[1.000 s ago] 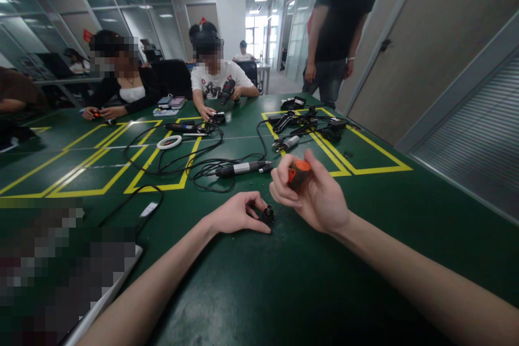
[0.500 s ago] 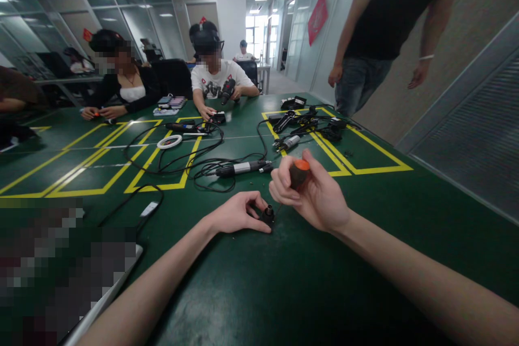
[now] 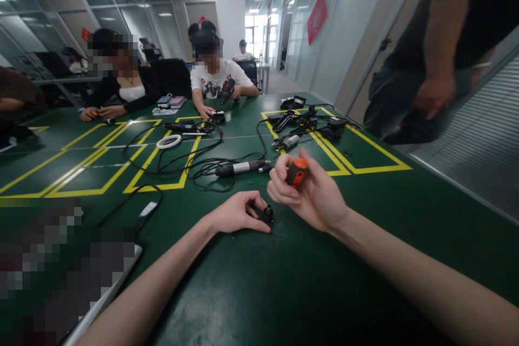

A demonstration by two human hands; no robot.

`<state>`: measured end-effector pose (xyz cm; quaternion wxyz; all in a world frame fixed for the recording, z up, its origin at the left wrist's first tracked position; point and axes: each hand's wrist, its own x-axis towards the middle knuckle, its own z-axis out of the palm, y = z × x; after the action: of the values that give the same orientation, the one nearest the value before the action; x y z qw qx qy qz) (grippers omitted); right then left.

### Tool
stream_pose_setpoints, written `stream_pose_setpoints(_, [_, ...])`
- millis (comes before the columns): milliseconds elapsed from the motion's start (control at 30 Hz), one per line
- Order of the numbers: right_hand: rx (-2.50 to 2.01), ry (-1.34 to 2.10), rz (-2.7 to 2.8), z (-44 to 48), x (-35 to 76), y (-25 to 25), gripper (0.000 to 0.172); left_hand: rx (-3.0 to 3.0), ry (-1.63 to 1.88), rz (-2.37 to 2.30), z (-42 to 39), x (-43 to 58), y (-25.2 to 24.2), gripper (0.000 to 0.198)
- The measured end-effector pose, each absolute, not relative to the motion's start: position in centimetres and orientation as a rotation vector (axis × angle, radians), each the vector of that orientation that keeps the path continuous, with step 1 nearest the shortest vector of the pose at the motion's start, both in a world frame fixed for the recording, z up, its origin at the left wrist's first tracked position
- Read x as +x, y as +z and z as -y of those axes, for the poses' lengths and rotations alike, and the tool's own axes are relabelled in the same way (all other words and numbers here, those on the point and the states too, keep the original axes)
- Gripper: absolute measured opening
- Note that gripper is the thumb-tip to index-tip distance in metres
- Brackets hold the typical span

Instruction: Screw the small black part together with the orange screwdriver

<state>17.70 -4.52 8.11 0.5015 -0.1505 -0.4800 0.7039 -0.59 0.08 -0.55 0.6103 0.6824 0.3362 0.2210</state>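
My left hand (image 3: 242, 212) rests on the green table and pinches a small black part (image 3: 266, 215) with a short metal tube standing up from it. My right hand (image 3: 310, 192) is wrapped round the orange and black handle of a screwdriver (image 3: 298, 173), a little above the table. Its thin shaft slants down toward the black part; the tip is too small to make out, so whether it touches cannot be told. Just beyond my hands lies a grey and black cylindrical power tool (image 3: 242, 168) with its cable.
Tangled black cables (image 3: 162, 159), a white ring (image 3: 168, 141) and more tool parts (image 3: 286, 143) lie farther back on the green table (image 3: 227, 292). A blurred flat object (image 3: 101, 281) is at left. Co-workers sit opposite; a person (image 3: 441, 59) stands at right.
The screwdriver handle has turned in my right hand, showing more orange, and that hand has shifted slightly. My left hand stays put. The standing person has moved right and closer.
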Motion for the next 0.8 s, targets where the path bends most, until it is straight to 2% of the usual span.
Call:
stream_pose_setpoints(200, [-0.350, 1.676, 1.145, 4.68, 17.60, 8.09, 0.035, 1.588, 0.505, -0.781, -0.06, -0.59, -0.45, 0.044])
stream_pose_setpoints(367, [-0.327, 1.743, 1.165, 4.57, 17.62, 7.93, 0.052, 1.583, 0.515, -0.764, -0.15, -0.61, -0.71, 0.044])
stream_pose_setpoints(600, [-0.293, 1.717, 1.115, 4.67, 17.65, 7.62, 0.038, 1.603, 0.517, -0.760, -0.18, -0.65, -0.79, 0.043])
stream_pose_setpoints(733, [-0.326, 1.755, 1.179, 4.48, 17.54, 7.57, 0.052, 1.598, 0.526, -0.761, -0.30, -0.61, -1.13, 0.045])
stream_pose_setpoints(800, [-0.307, 1.770, 1.183, 4.48, 17.54, 7.56, 0.054, 1.592, 0.525, -0.766, -0.33, -0.60, -1.24, 0.046])
